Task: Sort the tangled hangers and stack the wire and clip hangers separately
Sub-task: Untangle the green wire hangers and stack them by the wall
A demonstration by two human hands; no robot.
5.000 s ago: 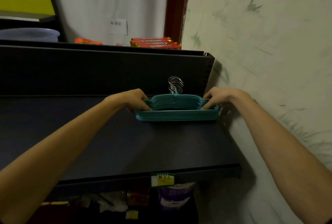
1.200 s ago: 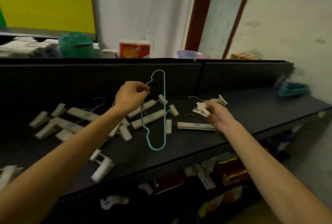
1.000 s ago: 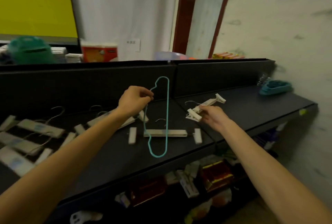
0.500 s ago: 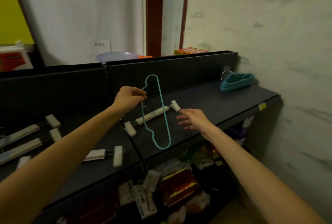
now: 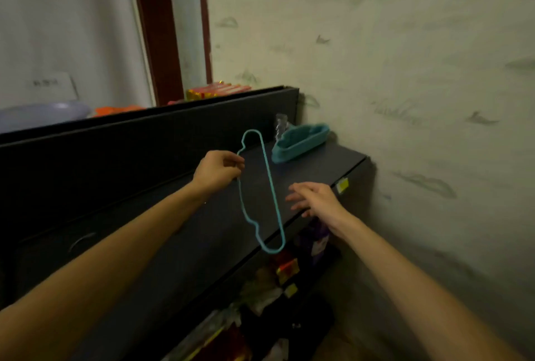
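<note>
My left hand (image 5: 217, 171) grips one teal wire hanger (image 5: 272, 192) near its neck, and the hanger hangs on end above the dark shelf (image 5: 202, 233). My right hand (image 5: 314, 198) hovers to the right of the hanger with relaxed, spread fingers and holds nothing. A stack of teal wire hangers (image 5: 301, 142) lies at the far right end of the shelf against the wall, with its metal hooks (image 5: 280, 126) standing up at the back. No clip hangers show in this frame.
A dark back panel (image 5: 144, 134) runs behind the shelf. The stained wall (image 5: 405, 100) bounds the shelf on the right. A yellow price tag (image 5: 342, 185) marks the shelf's front edge. Packaged goods (image 5: 278, 276) fill the level below. A pale basin (image 5: 43, 114) and red packets (image 5: 217, 91) sit behind the panel.
The view has swung right along the shelf, leaving the white clip hangers behind. My left hand carried the teal hanger toward the stack. My right hand let go of a clip hanger and now hovers free.
</note>
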